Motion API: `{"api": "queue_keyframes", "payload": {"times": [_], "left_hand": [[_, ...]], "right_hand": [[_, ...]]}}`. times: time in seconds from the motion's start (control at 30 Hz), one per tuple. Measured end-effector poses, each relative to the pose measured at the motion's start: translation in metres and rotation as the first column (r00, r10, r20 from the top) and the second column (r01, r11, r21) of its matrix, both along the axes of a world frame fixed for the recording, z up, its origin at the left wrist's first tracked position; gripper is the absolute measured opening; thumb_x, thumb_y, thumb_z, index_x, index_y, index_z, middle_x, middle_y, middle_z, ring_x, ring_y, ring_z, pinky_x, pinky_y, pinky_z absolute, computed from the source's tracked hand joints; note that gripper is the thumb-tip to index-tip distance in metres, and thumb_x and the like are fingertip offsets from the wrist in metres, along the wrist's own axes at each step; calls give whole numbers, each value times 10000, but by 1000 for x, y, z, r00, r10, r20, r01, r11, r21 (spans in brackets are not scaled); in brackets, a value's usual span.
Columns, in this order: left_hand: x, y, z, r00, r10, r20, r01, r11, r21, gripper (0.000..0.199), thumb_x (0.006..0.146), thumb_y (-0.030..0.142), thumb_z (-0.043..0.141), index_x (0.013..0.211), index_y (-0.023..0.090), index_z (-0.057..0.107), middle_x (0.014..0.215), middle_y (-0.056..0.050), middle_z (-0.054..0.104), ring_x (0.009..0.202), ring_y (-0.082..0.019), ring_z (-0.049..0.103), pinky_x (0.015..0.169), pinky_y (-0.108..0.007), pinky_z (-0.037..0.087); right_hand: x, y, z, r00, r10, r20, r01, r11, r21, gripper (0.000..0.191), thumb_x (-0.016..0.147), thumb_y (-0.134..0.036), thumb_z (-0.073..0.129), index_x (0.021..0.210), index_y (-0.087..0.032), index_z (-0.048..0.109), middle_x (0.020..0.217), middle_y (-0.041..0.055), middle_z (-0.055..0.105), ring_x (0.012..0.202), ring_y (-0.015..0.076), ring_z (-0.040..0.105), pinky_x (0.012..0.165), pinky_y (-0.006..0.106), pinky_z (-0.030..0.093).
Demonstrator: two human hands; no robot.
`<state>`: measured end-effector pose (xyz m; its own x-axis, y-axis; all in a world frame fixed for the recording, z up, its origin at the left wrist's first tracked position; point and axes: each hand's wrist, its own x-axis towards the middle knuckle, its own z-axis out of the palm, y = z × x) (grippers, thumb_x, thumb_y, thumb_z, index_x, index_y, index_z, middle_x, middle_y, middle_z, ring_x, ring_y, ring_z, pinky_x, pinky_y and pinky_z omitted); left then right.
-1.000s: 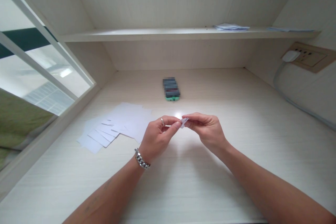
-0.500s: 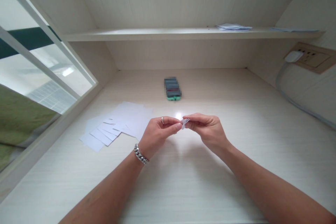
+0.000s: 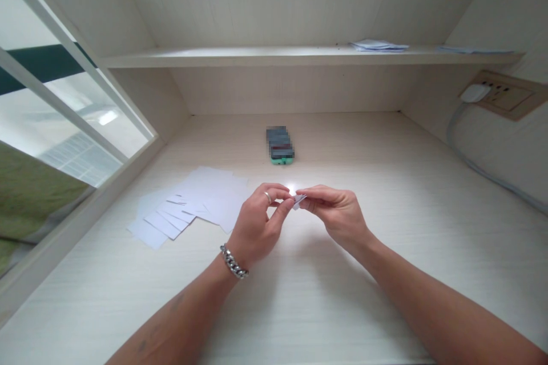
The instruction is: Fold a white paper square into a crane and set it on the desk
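Note:
A small folded piece of white paper [image 3: 298, 201] is held above the desk between my two hands. My left hand [image 3: 262, 222], with a ring and a chain bracelet, pinches its left side between thumb and fingers. On the other side, my right hand [image 3: 338, 211] is closed on the paper with thumb and fingertips. The fingers cover part of the paper, so its full shape is hidden. Several white paper sheets [image 3: 214, 191] and smaller slips [image 3: 169, 222] lie spread on the desk, left of my left hand.
Beyond my hands lies a pixelated dark object with a green end [image 3: 280, 145] on the desk [image 3: 342, 308]. A shelf [image 3: 257, 59] crosses the back, bearing folded papers [image 3: 379, 45]. At right, a white plug [image 3: 475, 93] with a grey cable [image 3: 475, 165] sits in a wall socket [image 3: 509, 97].
My left hand has turned slightly, its fingers lifting and curling more around the paper's left edge. The folded paper has tilted a little; my right hand stays almost in place.

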<state>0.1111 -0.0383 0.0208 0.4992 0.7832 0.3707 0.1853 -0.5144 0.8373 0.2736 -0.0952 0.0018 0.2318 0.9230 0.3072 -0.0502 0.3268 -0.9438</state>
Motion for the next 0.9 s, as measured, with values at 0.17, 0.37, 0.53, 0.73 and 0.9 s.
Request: {"api": "queue_keyframes", "payload": {"times": [0.17,0.37,0.53,0.73,0.9], "left_hand": [[0,2,4,999,-34,3,34,992,-122,163,851,299,627,769,160,652,856,-54,633,771,-151,610,671,-266,519],[-1,4,-2,993,-91,-76,81,990,-117,186,912,307,535,833,164,626,731,-26,643,658,-142,591,602,-255,482],[-5,2,-4,979,-4,-206,66,953,295,118,919,197,524,873,179,631,784,-34,681,733,-153,625,718,-274,491],[-3,-5,2,944,80,-321,101,853,511,150,945,197,466,932,150,608,816,-77,657,774,-192,618,730,-324,502],[-1,-9,4,914,135,-383,94,848,522,179,968,219,413,925,163,578,819,-74,635,757,-190,600,706,-330,506]], "right_hand": [[-1,-1,0,1000,3,23,-3,1000,10,155,750,-240,766,900,-273,787,856,35,730,788,193,673,730,348,569],[-1,-2,0,997,-26,76,26,1000,9,164,772,-210,745,913,-284,784,870,30,732,793,185,673,714,325,549],[-2,-3,-1,987,-42,154,42,999,6,158,802,-225,718,941,-271,777,916,42,737,828,198,681,735,343,559],[-3,-6,2,951,-87,296,75,996,53,196,833,-199,681,988,-284,766,901,37,735,816,194,678,758,353,558],[-3,-7,4,941,-100,324,84,994,62,206,838,-205,678,999,-302,762,904,32,731,811,192,676,746,354,558]]}}
